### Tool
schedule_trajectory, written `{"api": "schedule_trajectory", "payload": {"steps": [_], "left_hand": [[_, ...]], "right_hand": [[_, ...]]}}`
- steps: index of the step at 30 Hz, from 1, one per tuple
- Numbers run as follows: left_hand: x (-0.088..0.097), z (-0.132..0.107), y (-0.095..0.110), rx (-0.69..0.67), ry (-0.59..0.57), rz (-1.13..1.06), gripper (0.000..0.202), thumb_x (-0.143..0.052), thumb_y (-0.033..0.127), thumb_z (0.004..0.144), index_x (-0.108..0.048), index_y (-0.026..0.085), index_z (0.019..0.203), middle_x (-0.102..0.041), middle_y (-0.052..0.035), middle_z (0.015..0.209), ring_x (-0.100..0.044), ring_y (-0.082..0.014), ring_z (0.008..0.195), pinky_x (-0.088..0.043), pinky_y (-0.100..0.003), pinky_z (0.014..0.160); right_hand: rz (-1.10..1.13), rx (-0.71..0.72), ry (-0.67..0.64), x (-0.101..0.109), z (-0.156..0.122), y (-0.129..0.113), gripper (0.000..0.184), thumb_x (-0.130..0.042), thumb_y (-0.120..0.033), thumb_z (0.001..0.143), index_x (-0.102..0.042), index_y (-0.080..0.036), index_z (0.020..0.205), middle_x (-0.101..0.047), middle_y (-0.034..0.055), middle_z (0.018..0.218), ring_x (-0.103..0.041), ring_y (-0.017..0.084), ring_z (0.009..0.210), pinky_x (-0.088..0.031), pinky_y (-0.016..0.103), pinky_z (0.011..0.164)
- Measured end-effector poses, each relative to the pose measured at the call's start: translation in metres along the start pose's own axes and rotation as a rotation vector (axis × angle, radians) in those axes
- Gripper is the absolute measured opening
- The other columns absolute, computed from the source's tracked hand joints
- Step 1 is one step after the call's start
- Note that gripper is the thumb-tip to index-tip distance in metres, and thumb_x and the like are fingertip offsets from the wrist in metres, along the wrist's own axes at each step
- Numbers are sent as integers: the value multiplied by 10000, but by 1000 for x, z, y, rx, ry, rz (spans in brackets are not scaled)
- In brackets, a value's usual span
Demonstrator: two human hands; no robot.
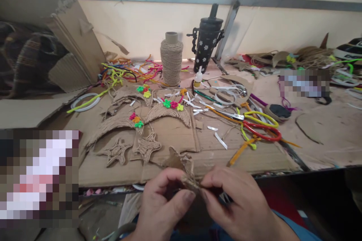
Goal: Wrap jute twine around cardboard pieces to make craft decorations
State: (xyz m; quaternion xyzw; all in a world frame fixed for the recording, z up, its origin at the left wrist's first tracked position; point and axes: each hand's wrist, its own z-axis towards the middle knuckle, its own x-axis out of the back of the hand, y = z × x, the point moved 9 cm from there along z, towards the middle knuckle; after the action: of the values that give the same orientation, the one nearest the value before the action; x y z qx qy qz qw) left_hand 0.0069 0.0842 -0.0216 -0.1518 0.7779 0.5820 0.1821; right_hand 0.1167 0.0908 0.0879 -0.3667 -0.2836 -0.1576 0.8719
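Low at the table's front edge, my left hand [166, 203] pinches a small piece of cardboard with jute twine [190, 183] on it between thumb and fingers. My right hand [237, 199] is closed at the piece's right edge, its fingertips pinching the twine there; the fingers partly hide this spot. A pointed cardboard tip [177, 160] shows just beyond my left fingers. Past it lie two twine-covered stars [147, 147] and twine-covered crescents [168, 115] with small bright flowers.
A twine spool [171, 60], a black flowered tumbler [207, 43] and a small glue bottle [198, 78] stand at the back. Scissors [240, 117] with red and yellow handles lie right of centre among white scraps. Coloured pipe cleaners [113, 77] are heaped at the back left.
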Motion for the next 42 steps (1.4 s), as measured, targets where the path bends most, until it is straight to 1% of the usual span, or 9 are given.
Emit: {"api": "schedule_trajectory", "payload": {"steps": [4,8,12,16,21,27,30,36,42], "left_hand": [[3,1,2,-22,40,18,179,-749,359,717,-695,189,706,-619,30,538,-529,-57,451,-445,-132,458],[10,2,13,-107,118,83,199,-770,375,686,-709,185,686,-648,15,579,-560,-73,536,-465,-135,529],[12,0,15,-45,204,30,259,-788,429,641,-689,195,693,-608,35,522,-513,-67,410,-439,-146,402],[3,-2,6,104,186,-59,308,-790,474,612,-655,215,709,-573,56,459,-479,-85,276,-402,-176,270],[-3,7,16,-9,113,-111,234,-816,355,634,-668,183,691,-663,30,571,-591,-68,477,-497,-142,488],[0,12,23,-56,80,-109,214,-787,320,690,-649,199,799,-707,23,665,-644,-92,628,-509,-157,620],[0,11,30,-93,53,-77,221,-761,366,713,-669,224,856,-710,26,694,-641,-93,654,-497,-148,630],[-3,12,34,-98,-7,107,155,-718,331,765,-681,192,709,-646,33,643,-540,-69,601,-438,-126,578],[-5,10,30,-69,-20,60,158,-704,325,777,-673,192,698,-637,35,636,-530,-76,602,-436,-133,582]], "right_hand": [[-48,26,39,2,-1,-3,135,-541,-67,776,-564,-186,717,-611,-34,564,-566,78,502,-420,171,512],[-17,7,15,1,-3,-1,87,-543,-119,817,-579,-189,780,-607,-29,589,-567,89,514,-425,183,515],[8,-42,-4,3,-6,4,70,-536,-209,842,-583,-183,887,-642,-6,684,-608,113,601,-457,208,576],[-14,-63,-26,2,-3,4,80,-516,-120,791,-572,-173,771,-604,-23,611,-569,86,534,-432,181,523],[-39,-53,31,6,1,4,118,-490,-90,760,-549,-176,705,-566,-34,559,-531,67,489,-411,160,486],[-96,-35,44,14,2,4,133,-480,-87,760,-531,-189,692,-549,-40,541,-528,72,473,-405,166,464],[-126,-17,45,16,2,0,142,-481,-72,754,-527,-189,687,-541,-44,537,-516,66,465,-395,163,464],[-131,20,39,13,-1,-4,137,-496,-64,759,-532,-188,712,-553,-33,554,-530,77,493,-406,175,497],[-138,27,59,12,-1,-3,143,-493,-65,766,-525,-192,707,-546,-33,536,-521,84,474,-396,189,478]]}}
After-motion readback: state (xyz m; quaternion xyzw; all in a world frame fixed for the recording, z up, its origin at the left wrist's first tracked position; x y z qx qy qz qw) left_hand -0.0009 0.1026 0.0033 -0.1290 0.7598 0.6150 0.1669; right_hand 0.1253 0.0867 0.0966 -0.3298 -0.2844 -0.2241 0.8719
